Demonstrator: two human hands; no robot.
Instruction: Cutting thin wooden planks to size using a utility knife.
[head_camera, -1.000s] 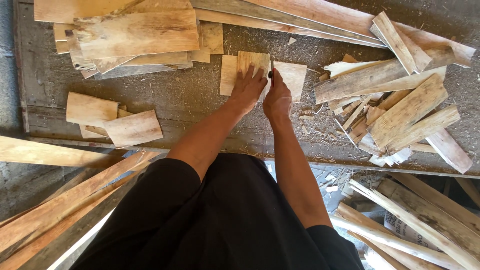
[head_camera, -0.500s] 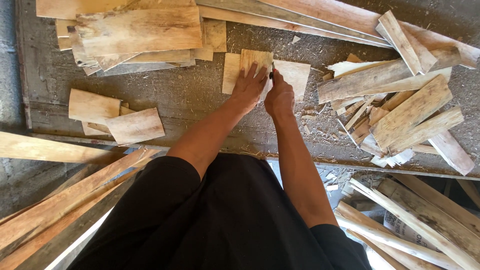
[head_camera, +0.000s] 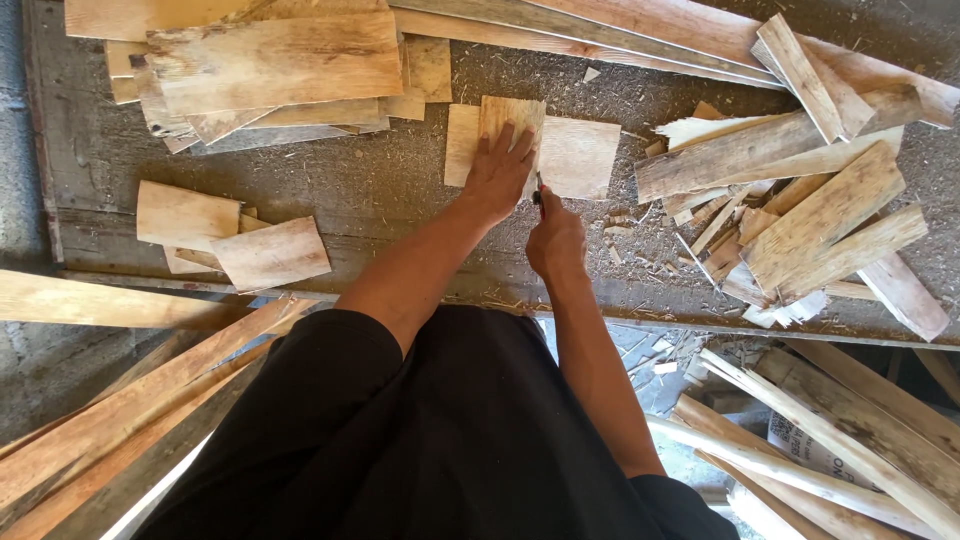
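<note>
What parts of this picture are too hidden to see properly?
All in the head view:
- The tool in the right hand: only a thin dark tip shows above the fist, too small to identify.
- The small wooden board is partly covered by the left hand.
- The pile of planks is cut off by the top edge.
- The workbench front edge is partly hidden by the person's black clothing.

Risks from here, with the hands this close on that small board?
1. The right hand grips a dark tool right beside the left hand; a slip could catch those fingers.
2. The small board lies on loose pieces and sawdust, so it might shift under pressure.
</note>
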